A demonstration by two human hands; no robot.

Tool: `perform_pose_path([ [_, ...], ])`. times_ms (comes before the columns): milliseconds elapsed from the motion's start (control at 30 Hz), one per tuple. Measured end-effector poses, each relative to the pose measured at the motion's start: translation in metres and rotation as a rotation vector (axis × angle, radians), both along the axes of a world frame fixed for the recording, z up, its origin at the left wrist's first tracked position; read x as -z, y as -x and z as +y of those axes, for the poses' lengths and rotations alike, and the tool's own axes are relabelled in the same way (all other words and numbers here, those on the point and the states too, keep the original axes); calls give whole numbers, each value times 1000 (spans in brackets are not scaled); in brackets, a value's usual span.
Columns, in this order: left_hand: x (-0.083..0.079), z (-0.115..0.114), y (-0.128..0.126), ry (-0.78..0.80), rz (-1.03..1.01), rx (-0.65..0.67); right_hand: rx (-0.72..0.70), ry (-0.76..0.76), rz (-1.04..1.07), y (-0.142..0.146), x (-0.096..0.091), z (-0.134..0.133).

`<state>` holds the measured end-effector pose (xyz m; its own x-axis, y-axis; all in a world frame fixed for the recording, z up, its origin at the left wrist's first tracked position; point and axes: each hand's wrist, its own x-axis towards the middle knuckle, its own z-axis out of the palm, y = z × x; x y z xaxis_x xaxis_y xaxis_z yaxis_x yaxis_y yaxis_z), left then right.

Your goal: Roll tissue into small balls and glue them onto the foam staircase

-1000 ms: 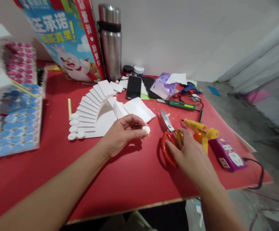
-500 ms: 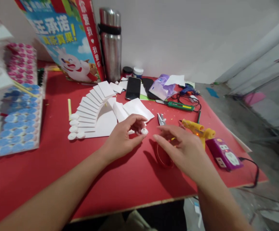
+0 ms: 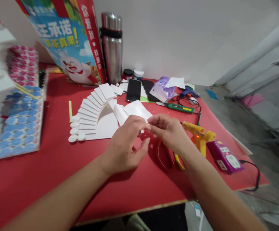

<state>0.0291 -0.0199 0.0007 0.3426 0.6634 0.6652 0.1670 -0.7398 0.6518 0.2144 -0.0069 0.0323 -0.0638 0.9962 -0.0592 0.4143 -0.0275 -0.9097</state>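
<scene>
My left hand (image 3: 127, 144) hovers over the red table, fingers curved and thumb spread away from them. Its index fingertip meets the fingertips of my right hand (image 3: 167, 130), which are pinched together on a small white paper roll; only a sliver of it shows. Left of my hands, a fan-shaped white stepped piece (image 3: 88, 112) lies on the table, with several white paper rosettes (image 3: 74, 131) at its lower left end. White paper (image 3: 138, 109) lies just behind my fingers. Scissors with a red and yellow handle (image 3: 164, 155) rest below my right hand, partly hidden.
A yellow glue gun (image 3: 198, 133) and a purple box (image 3: 224, 155) with a cable stand at right. Behind lie a green cutter knife (image 3: 180, 107) and a phone (image 3: 133, 90). A steel flask (image 3: 112, 51) stands by the wall. Blue and pink rosettes (image 3: 19, 125) fill the left side.
My right hand has moved left to my left hand and closed in a pinch. The white roll has passed from my left fingers to my right; the left thumb has opened away.
</scene>
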Motion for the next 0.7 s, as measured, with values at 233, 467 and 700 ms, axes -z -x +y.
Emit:
perform_pose_path([
  [233,-3,-17,3,-141,169,145,-303,-101,25,40,-3,40],
  [467,-4,-11,0,-431,95,85,-531,-147,-44,86,9,60],
  [700,-1,-7,-5,-470,119,58,-600,-144,-314,101,9,66],
])
